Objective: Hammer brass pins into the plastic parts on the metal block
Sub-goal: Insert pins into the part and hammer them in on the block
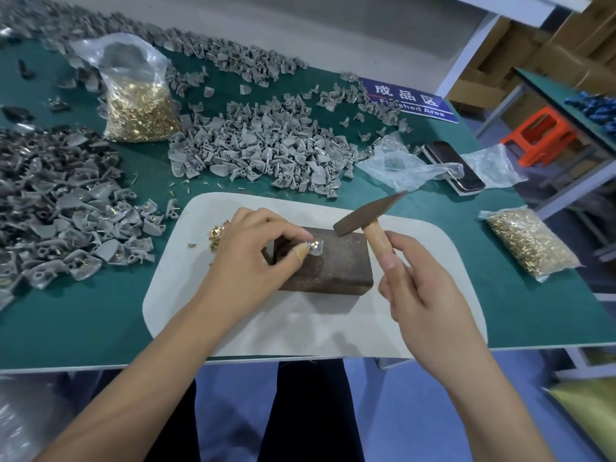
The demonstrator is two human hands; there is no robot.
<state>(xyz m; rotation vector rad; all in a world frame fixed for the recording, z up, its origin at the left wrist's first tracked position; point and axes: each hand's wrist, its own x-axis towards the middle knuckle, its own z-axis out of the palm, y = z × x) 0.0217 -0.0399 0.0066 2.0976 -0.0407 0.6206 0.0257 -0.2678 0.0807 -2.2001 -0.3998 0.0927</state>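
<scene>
While both our forearms reach forward over the table edge, our left hand (253,251) lies low across the rusty metal block (328,263), its thumb and forefinger pinching a small grey plastic part (315,247) flat on the block's top. A brass pin (314,244) stands in the part. Our right hand (418,291) curls round the pale wooden handle of the hammer (361,213), whose dark head hovers just above the block. The block sits on a white rounded mat (300,328) on the green table (83,321). Loose brass pins (216,233) lie beside our left hand, grey plastic parts (263,148) heaped beyond.
</scene>
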